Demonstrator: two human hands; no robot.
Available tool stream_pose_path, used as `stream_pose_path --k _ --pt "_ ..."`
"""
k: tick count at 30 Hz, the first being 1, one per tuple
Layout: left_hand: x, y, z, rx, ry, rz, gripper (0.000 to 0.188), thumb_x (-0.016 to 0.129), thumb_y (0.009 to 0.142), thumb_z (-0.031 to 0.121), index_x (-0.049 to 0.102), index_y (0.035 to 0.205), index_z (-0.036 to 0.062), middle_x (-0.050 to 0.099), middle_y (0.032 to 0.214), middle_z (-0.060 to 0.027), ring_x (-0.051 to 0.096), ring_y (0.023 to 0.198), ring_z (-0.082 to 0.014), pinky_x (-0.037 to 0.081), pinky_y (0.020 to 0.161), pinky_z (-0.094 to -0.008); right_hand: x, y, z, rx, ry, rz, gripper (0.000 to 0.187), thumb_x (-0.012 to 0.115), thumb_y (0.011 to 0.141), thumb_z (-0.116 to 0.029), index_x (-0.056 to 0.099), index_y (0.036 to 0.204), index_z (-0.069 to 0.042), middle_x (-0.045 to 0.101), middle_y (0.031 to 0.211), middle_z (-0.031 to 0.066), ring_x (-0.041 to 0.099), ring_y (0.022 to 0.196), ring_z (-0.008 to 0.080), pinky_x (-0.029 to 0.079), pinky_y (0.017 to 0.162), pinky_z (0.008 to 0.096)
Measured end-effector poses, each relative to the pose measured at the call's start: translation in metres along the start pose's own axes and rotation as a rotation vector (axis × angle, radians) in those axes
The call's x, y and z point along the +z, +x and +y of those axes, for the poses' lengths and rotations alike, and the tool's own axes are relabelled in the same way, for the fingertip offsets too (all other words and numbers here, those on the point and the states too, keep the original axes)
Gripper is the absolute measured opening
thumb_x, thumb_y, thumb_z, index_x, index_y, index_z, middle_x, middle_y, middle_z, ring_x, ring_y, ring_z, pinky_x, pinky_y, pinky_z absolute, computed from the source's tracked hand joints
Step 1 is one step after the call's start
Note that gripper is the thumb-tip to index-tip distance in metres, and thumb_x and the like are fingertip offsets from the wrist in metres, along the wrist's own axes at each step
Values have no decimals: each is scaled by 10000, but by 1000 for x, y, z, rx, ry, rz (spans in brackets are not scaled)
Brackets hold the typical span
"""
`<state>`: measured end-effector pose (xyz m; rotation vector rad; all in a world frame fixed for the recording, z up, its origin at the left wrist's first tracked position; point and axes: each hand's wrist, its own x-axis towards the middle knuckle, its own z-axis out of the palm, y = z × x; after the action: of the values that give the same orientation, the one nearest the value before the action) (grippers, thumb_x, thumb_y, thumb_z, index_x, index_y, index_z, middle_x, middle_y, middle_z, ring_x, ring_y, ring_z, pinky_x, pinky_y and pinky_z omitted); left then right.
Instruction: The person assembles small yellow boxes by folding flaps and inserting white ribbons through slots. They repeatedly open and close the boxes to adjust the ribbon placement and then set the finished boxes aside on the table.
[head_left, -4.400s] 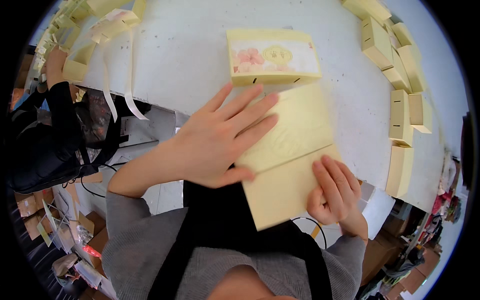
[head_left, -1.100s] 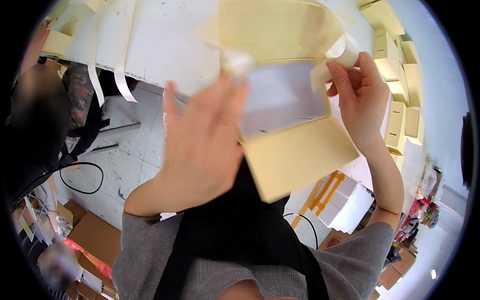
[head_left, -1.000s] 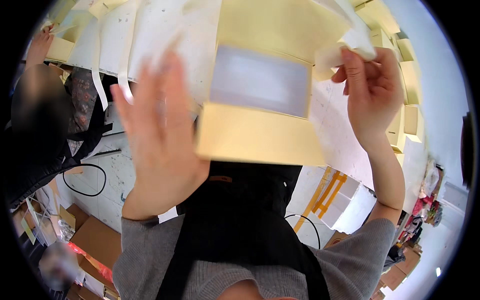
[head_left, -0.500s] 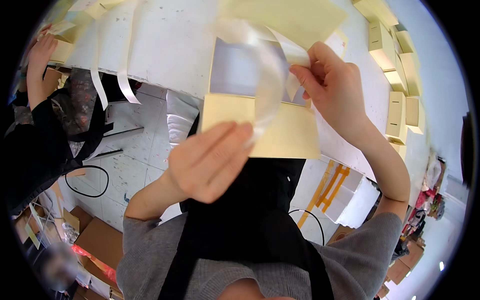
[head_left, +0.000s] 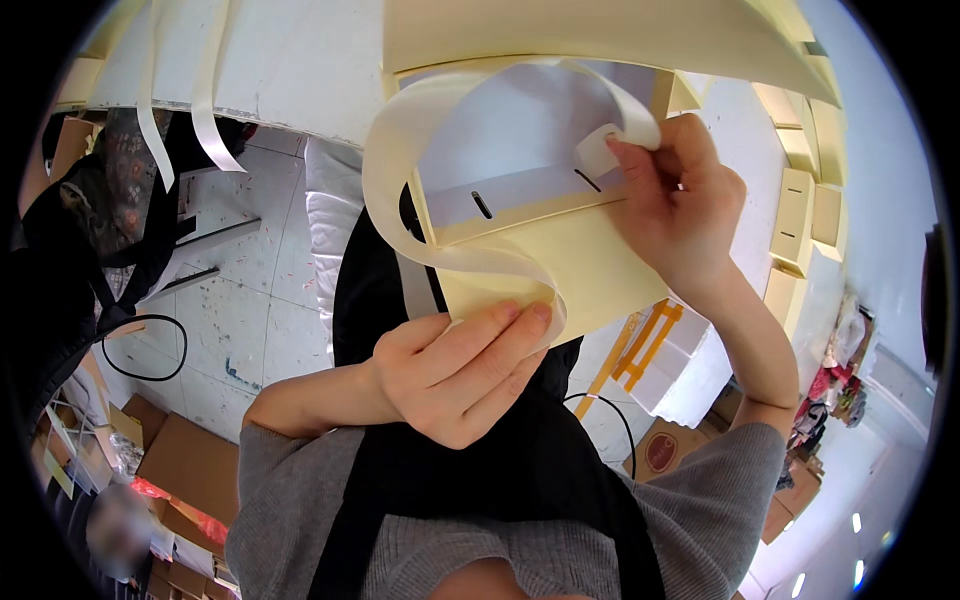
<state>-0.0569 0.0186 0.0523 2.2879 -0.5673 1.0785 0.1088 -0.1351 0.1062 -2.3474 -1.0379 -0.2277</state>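
A pale yellow cardboard box (head_left: 545, 250), unfolded and open, is held up in the upper centre of the frame, its white inner panel showing two short dark slots. A cream ribbon (head_left: 400, 150) arcs in a wide loop from the box's lower edge, over its left side, to the upper right, where its end sits beside the right-hand slot.
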Motion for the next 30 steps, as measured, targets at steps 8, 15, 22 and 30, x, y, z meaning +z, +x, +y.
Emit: stream_pose_path --k 8,15,22,30 --pt "2 1 -1 3 18 18 142 658 660 49 729 783 44 717 964 -92 652 844 -168 393 511 -179 -1 3 -3 76 59 -15 228 700 850 -33 480 790 -40 569 561 54 491 431 125 391 430 235" --pt "-8 8 -3 -32 -29 -30 200 727 624 58 734 822 27 715 952 -101 655 830 -194 477 617 -237 -1 5 2 -31 -55 -130 220 700 839 -31 489 776 -26 595 570 66 514 449 119 396 440 238" --pt "10 -12 -26 -50 123 557 340 756 757 121 637 1074 160 636 1064 -105 625 896 -219 504 757 -441 -2 25 4 190 -21 -364 192 680 794 -124 524 717 -44 554 537 104 560 488 309 428 472 374" --pt "92 -18 -19 -531 -163 57 210 712 802 135 683 1001 75 651 881 -57 643 774 -238 498 642 -333 -6 38 2 289 -21 -493 198 691 786 -142 552 723 -16 614 613 122 606 572 275 460 550 372"
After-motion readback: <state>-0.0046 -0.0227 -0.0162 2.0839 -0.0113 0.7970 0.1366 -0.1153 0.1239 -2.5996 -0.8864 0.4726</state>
